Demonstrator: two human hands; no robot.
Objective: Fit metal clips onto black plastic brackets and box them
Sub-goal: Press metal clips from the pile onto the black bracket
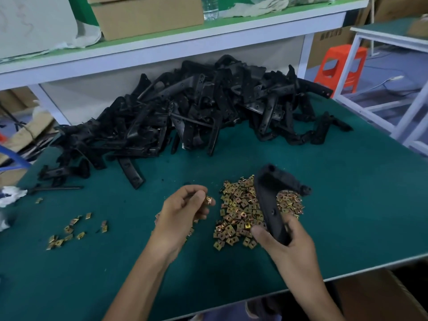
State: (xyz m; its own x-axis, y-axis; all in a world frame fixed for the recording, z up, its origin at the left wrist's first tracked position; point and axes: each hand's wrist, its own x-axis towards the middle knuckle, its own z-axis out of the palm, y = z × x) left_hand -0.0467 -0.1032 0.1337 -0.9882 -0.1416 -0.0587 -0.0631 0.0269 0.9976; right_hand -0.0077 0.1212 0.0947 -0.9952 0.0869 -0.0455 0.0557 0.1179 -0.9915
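Note:
My right hand [286, 239] grips the near end of a curved black plastic bracket [269, 200], which rises over a heap of brass-coloured metal clips [240, 212] on the green table mat [335, 205]. My left hand [183, 212] is curled to the left of the heap and pinches one metal clip [209, 200] between thumb and fingertips. A large pile of black brackets [185, 112] lies across the back of the table.
Several loose clips [69, 230] lie scattered at the left. A white rag [11, 195] sits at the left edge. A shelf [162, 42] above the pile carries a cardboard box [146, 15] and a water bottle [210, 6]. An orange stool [342, 66] stands at the right; a cardboard box [382, 295] sits below the table's near right edge.

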